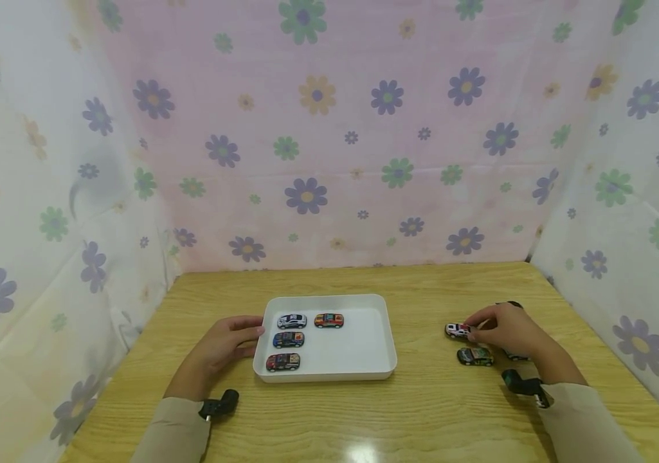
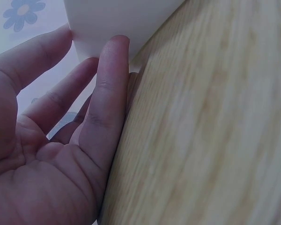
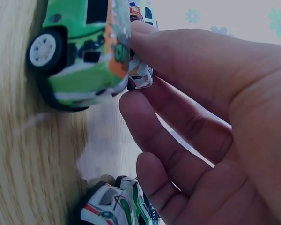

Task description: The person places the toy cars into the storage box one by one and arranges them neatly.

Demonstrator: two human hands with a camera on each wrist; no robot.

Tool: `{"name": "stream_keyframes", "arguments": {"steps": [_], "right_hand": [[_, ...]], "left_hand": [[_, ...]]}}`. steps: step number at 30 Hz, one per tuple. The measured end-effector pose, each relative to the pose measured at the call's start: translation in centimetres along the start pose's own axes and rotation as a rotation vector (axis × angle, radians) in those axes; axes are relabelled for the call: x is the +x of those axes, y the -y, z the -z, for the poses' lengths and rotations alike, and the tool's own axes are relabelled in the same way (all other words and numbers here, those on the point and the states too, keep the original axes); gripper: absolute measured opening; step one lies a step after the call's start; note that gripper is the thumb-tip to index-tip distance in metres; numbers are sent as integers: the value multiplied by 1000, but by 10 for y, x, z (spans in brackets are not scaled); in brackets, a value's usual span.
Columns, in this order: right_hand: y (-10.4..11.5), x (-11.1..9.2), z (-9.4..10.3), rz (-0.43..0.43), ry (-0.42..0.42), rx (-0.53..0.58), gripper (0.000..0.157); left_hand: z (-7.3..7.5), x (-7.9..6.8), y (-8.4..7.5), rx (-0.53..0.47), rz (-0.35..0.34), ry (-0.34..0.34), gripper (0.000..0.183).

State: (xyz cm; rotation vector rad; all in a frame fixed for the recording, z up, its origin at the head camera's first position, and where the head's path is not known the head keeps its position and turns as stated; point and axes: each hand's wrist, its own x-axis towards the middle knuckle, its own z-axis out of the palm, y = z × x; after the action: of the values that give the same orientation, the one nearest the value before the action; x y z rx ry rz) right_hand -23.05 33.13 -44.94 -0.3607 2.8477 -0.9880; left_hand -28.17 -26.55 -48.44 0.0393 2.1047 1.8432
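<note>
Apparently, right hand (image 1: pixel 499 331) pinched white-and-red toy car (image 1: pixel 454 330) just beyond green-and-orange toy car (image 1: pixel 474 356), right of white tray (image 1: pixel 329 378); left hand (image 1: pixel 224 345) touched tray's outer wall, gripping nothing. Thumb's nearness could have nudged green-and-orange car; left-hand push, slid tray.

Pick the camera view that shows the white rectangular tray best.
Head view: it shows the white rectangular tray from above, full rim and interior, with four toy cars inside. Left wrist shows only part of its outer wall, at the left hand. Right wrist shows none of it.
</note>
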Motion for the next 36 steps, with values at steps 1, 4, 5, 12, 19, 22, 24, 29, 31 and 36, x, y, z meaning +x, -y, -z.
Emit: {"name": "stream_keyframes", "arguments": {"steps": [1,4,5,12,19,22,24,29,31,36], "right_hand": [[1,0,0,2,0,-1,25],[5,1,0,-14,1,8,25],[7,1,0,-18,-1,10,25],[18,3,-2,-18,-26,6,24],[27,9,-3,27,-27,10,25],[31,13,-4,55,-25,24,25],[33,16,-6,74,-19,33,25],[39,23,-11,116,-8,40,23],[42,27,-13,126,-5,38,22],[49,35,-15,135,-4,43,22]], "left_hand": [[0,0,0,2,-1,-1,55],[0,0,-1,4,2,-2,55],[0,0,-2,5,4,1,56],[0,-1,-4,0,8,3,58],[0,-1,-2,-5,10,6,56],[-1,-1,-2,-7,9,1,55],[-2,-1,-2,-4,10,-3,55],[-3,-3,-2,13,14,-8,57],[-3,-3,-2,14,17,-7,58],[-2,-2,-3,6,12,-5,57]]}}
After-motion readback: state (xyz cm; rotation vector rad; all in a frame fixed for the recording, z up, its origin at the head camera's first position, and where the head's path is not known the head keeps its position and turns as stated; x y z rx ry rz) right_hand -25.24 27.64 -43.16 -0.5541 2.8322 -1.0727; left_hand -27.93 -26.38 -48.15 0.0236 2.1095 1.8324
